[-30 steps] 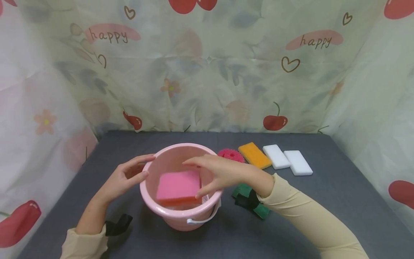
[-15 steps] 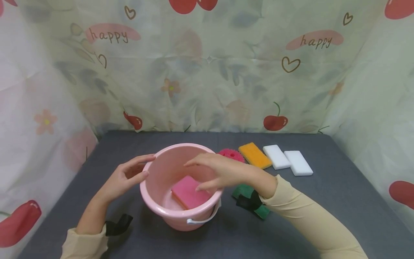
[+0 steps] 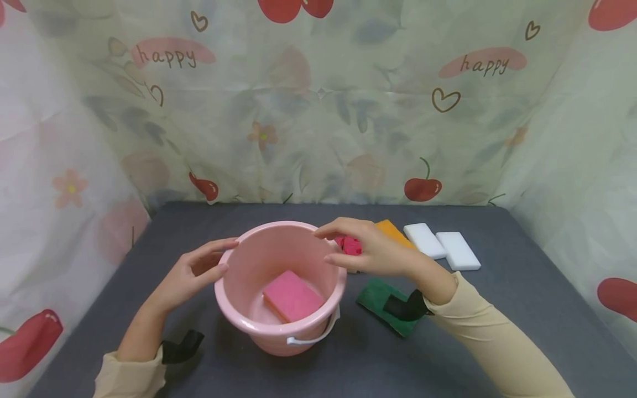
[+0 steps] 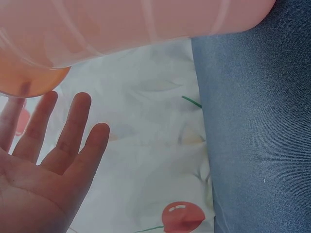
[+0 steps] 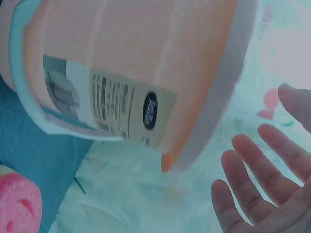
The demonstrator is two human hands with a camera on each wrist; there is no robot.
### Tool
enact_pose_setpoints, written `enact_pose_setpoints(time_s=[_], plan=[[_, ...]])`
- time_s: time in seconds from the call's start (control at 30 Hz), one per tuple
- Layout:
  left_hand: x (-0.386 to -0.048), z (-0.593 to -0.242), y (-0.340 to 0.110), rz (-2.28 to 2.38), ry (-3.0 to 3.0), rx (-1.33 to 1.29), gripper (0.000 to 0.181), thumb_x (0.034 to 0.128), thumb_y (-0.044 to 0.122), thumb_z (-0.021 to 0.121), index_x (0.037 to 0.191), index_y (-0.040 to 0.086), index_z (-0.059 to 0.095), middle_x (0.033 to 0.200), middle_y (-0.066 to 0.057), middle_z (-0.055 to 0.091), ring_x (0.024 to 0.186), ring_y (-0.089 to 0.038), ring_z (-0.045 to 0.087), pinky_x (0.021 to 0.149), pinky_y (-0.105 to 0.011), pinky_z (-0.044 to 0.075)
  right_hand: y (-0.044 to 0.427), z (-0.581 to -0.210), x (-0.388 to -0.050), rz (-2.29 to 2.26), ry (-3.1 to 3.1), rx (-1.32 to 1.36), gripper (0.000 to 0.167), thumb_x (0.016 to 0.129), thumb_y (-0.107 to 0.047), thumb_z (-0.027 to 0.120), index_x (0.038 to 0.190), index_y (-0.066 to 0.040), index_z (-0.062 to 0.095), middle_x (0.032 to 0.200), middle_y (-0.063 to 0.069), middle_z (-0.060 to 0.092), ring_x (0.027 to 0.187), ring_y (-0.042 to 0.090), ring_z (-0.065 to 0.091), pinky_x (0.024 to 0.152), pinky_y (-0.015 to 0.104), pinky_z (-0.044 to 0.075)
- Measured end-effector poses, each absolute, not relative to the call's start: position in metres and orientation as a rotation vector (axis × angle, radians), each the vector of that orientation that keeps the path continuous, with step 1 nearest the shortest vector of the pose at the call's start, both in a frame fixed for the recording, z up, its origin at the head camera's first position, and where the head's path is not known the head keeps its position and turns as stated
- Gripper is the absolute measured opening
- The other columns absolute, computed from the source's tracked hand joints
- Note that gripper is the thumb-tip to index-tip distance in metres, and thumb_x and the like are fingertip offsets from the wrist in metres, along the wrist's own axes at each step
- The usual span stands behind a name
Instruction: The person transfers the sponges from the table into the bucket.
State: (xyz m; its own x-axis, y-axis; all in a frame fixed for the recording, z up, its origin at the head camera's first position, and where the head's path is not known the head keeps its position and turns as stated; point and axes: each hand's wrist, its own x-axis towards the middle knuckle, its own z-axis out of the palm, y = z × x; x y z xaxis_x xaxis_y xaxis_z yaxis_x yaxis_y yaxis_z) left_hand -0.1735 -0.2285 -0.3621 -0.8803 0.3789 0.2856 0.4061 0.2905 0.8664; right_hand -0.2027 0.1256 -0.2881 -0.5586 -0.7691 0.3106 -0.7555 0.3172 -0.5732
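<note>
A pink bucket (image 3: 278,344) stands upright on the dark table. On its floor a pink sponge (image 3: 293,297) with an orange-red side lies at a slant. My left hand (image 3: 186,273) touches the left of the rim with its fingertips and thumb; in the left wrist view its fingers (image 4: 73,126) are straight and spread beside the bucket wall. My right hand (image 3: 370,249) hovers by the right of the rim, holding nothing. The right wrist view shows its fingers (image 5: 252,170) loosely extended, apart from the bucket. Behind that hand, a crimson sponge (image 3: 351,246) is partly hidden.
Right of the bucket lie an orange sponge (image 3: 393,232), partly covered by my hand, and two white sponges, one left (image 3: 424,240) and one right (image 3: 458,250). A green pad (image 3: 373,296) lies nearer. The white handle (image 3: 325,331) hangs at the bucket's front right.
The pink sponge, higher in the bucket by my right hand a second ago, has dropped to the bottom. My right hand has moved right, out of the bucket. My left hand stays put.
</note>
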Motion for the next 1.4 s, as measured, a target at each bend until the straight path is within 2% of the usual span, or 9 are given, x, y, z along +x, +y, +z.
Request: enact_pose_setpoints(time_s=[0.13, 0.27, 0.57, 0.67, 0.8, 0.97, 1.17, 1.4], plan=[[-0.173, -0.362, -0.229, -1.693, -2.504, -0.755, 0.044, 0.0898, 0.004, 0.057, 0.133, 0.004, 0.049, 0.127, 0.021, 0.053, 0.104, 0.0, 0.06, 0.082, -0.02, 0.051, 0.136, -0.286, -0.201, -1.133, 2.576, -1.437, 0.041, 0.083, -0.013, 0.07, 0.122, -0.008, 0.058, 0.117, 0.007, 0.063, 0.105, 0.016, 0.06, 0.086, 0.029, 0.053], [-0.173, -0.363, -0.229, -1.69, -2.503, -0.757, 0.044, 0.0897, 0.004, 0.057, 0.133, 0.004, 0.049, 0.127, 0.021, 0.053, 0.105, -0.001, 0.06, 0.082, -0.02, 0.051, 0.144, -0.284, -0.2, -1.134, 2.633, -1.413, 0.041, 0.083, -0.013, 0.069, 0.122, -0.009, 0.058, 0.118, 0.004, 0.063, 0.108, 0.014, 0.06, 0.092, 0.033, 0.05], [-0.172, -0.363, -0.229, -1.695, -2.494, -0.763, 0.044, 0.0896, 0.003, 0.057, 0.133, 0.003, 0.049, 0.128, 0.021, 0.053, 0.105, -0.001, 0.06, 0.083, -0.019, 0.05, 0.161, -0.291, -0.204, -1.173, 2.694, -1.357, 0.041, 0.083, -0.009, 0.068, 0.122, -0.007, 0.057, 0.119, 0.008, 0.062, 0.108, 0.019, 0.06, 0.092, 0.041, 0.049], [-0.173, -0.363, -0.229, -1.698, -2.487, -0.768, 0.044, 0.0895, 0.002, 0.057, 0.133, 0.003, 0.049, 0.128, 0.02, 0.053, 0.106, -0.001, 0.06, 0.083, -0.019, 0.05, 0.167, -0.295, -0.206, -1.194, 2.706, -1.306, 0.041, 0.084, -0.01, 0.068, 0.123, -0.009, 0.057, 0.12, 0.008, 0.062, 0.109, 0.022, 0.06, 0.093, 0.039, 0.05], [-0.173, -0.362, -0.229, -1.704, -2.489, -0.765, 0.044, 0.0896, 0.003, 0.057, 0.133, 0.003, 0.049, 0.128, 0.021, 0.053, 0.106, 0.0, 0.06, 0.083, -0.019, 0.05, 0.175, -0.301, -0.212, -1.207, 2.732, -1.208, 0.04, 0.085, -0.013, 0.066, 0.124, -0.011, 0.057, 0.121, 0.006, 0.062, 0.11, 0.021, 0.06, 0.093, 0.035, 0.05], [-0.173, -0.362, -0.229, -1.701, -2.496, -0.758, 0.044, 0.0897, 0.004, 0.057, 0.133, 0.003, 0.049, 0.127, 0.02, 0.054, 0.106, 0.0, 0.06, 0.084, -0.019, 0.05, 0.184, -0.305, -0.219, -1.227, 2.756, -1.14, 0.038, 0.087, -0.014, 0.065, 0.123, -0.011, 0.056, 0.119, 0.005, 0.063, 0.11, 0.018, 0.06, 0.094, 0.041, 0.048], [-0.173, -0.362, -0.229, -1.679, -2.52, -0.742, 0.045, 0.0899, 0.006, 0.058, 0.134, 0.006, 0.049, 0.127, 0.021, 0.053, 0.106, 0.0, 0.059, 0.083, -0.02, 0.05, 0.194, -0.312, -0.231, -1.234, 2.789, -1.067, 0.038, 0.088, -0.016, 0.064, 0.124, -0.011, 0.055, 0.117, 0.006, 0.064, 0.106, 0.018, 0.06, 0.094, 0.041, 0.048], [-0.173, -0.363, -0.229, -1.683, -2.519, -0.749, 0.045, 0.0898, 0.005, 0.058, 0.134, 0.005, 0.049, 0.126, 0.021, 0.053, 0.105, 0.0, 0.06, 0.083, -0.02, 0.051, 0.205, -0.323, -0.243, -1.282, 2.791, -0.977, 0.037, 0.089, -0.014, 0.062, 0.125, -0.008, 0.055, 0.119, 0.013, 0.062, 0.105, 0.026, 0.06, 0.094, 0.048, 0.047]])
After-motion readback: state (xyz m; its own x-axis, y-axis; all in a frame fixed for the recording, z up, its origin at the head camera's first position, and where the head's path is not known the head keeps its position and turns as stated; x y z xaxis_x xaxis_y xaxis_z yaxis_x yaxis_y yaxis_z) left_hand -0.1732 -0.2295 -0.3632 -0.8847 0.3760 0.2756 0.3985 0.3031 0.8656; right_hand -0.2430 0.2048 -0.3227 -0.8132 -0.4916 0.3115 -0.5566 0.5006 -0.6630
